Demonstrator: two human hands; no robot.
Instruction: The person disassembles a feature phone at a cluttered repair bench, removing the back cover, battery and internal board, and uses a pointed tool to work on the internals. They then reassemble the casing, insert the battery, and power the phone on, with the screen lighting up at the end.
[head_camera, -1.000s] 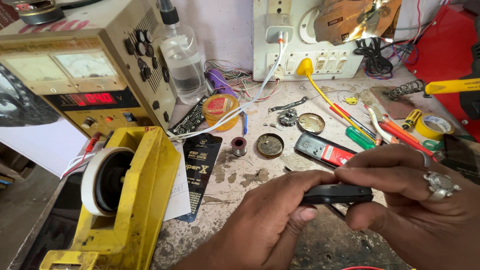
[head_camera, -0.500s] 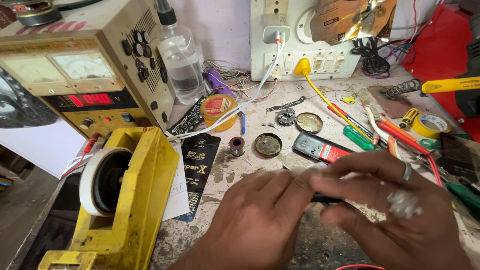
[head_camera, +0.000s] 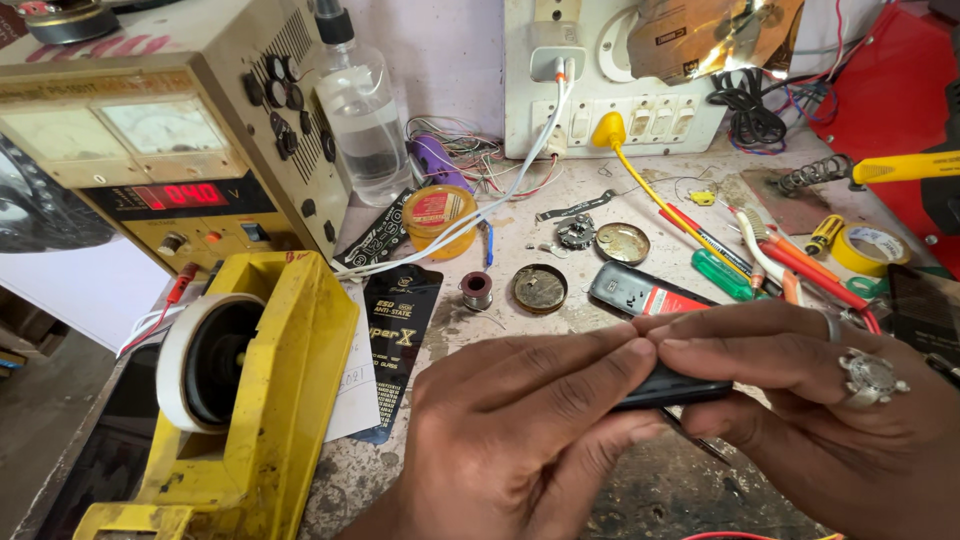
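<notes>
Currently, both hands grasp one small black device just above the front of the workbench: the left hand pinches its near end between thumb and fingers, and the right hand (wearing a large ring) closes over its far end, fingertips of the two hands touching above it. Most of the device is hidden by the fingers, so its type cannot be determined. Risk: the grip is by fingertips only, so a slip could drop the device onto the cluttered bench, among the round tins and screwdrivers just beyond. The yellow tape dispenser stands near the left wrist; a sideways elbow movement could knock it.
</notes>
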